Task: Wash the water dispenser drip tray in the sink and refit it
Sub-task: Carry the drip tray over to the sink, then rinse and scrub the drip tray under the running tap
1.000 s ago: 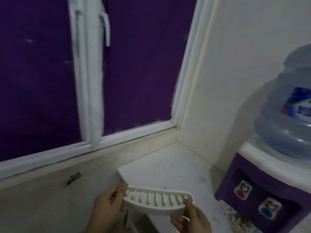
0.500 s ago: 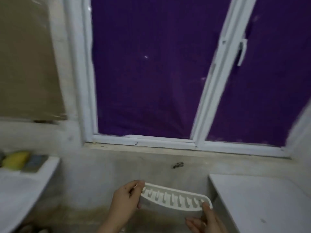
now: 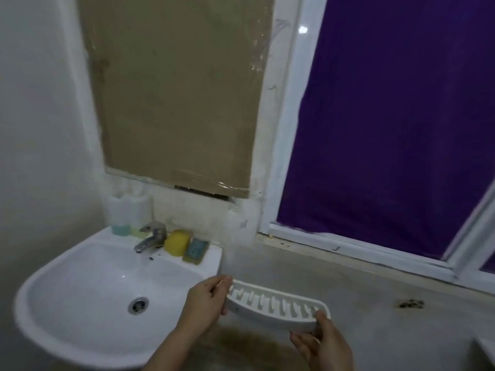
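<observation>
Now both hands closed on white drip tray (image 3: 276,306): left hand (image 3: 206,303) grips its left end, right hand (image 3: 325,342) its right end, held just right of sink (image 3: 53,336) rim.

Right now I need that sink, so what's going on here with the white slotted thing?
A person holds the white drip tray by both ends, the left hand on its left end and the right hand on its right. The tray hangs just right of the sink, not yet over the basin. The tap shows no running water, so washing seems not to have begun.
</observation>
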